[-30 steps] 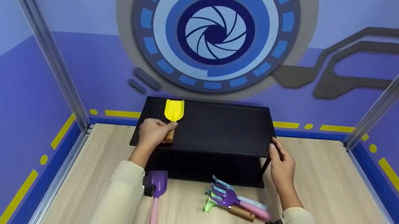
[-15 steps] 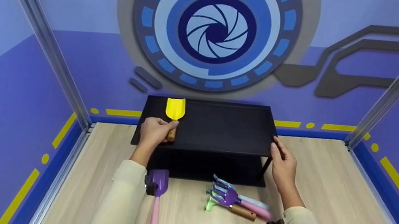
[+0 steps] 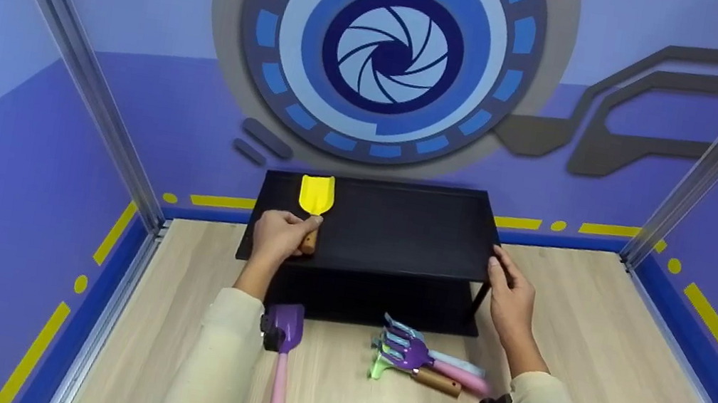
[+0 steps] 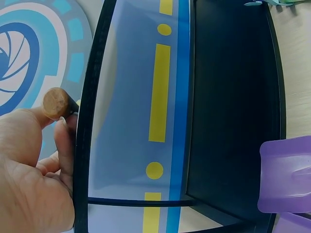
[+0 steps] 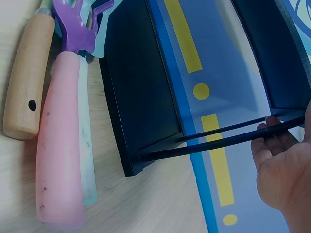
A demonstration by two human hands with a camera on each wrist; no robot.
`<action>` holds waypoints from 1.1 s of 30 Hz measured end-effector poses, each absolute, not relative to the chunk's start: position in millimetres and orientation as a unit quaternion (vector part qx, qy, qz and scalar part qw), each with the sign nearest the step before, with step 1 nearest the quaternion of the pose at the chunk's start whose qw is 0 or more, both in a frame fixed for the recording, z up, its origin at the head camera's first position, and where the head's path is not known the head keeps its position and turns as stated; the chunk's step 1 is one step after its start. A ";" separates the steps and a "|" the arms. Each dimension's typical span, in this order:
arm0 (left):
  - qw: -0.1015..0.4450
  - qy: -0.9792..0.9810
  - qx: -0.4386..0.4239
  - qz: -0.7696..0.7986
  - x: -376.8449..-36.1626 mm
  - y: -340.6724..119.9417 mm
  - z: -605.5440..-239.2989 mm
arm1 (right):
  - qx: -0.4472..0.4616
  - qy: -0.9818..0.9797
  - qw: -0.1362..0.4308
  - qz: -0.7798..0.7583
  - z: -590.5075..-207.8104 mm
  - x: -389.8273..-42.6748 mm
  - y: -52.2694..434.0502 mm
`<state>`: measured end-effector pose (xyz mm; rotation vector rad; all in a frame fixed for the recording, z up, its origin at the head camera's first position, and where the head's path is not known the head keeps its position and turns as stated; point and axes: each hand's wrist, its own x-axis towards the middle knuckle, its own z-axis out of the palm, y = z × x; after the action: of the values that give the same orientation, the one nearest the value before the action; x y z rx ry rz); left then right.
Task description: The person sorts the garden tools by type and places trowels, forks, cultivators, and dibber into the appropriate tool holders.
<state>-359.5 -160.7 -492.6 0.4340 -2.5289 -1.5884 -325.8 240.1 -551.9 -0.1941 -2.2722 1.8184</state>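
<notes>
Head view: my left hand (image 3: 278, 235) is gripping the yellow trowel (image 3: 314, 203); my right hand (image 3: 508, 299), fingers curled, is holding the shelf (image 3: 397, 233) edge.

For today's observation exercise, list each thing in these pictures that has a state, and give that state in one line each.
Yellow trowel: lying on the shelf's top tier, wooden handle held.
Left hand: grips the trowel handle.
Right hand: fingers on the shelf's right edge.
Black shelf: upright on the floor, lower tier bare.
Purple trowel: lying flat on the floor.
Hand rakes: piled together on the floor.
</notes>
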 end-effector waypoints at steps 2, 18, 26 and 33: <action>0.063 -0.836 0.141 -0.526 -358.1 -160.6 -492.5 | -0.069 -0.771 0.106 0.624 -542.9 -320.6 236.4; 0.061 -0.832 0.143 -0.532 -358.1 -162.6 -493.7 | -0.073 -0.772 0.104 0.622 -535.1 -314.8 232.3; 0.069 -0.840 0.144 -0.518 -354.7 -160.9 -495.5 | -0.071 -0.774 0.100 0.621 -554.6 -325.0 240.6; 0.107 -0.837 0.144 -0.516 -350.0 -159.2 -496.0 | -0.057 -0.774 0.120 0.619 -569.1 -337.3 246.1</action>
<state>-350.0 -159.2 -496.0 0.4252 -2.4654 -1.5195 -337.3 246.1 -569.1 -0.1668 -2.2619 1.8084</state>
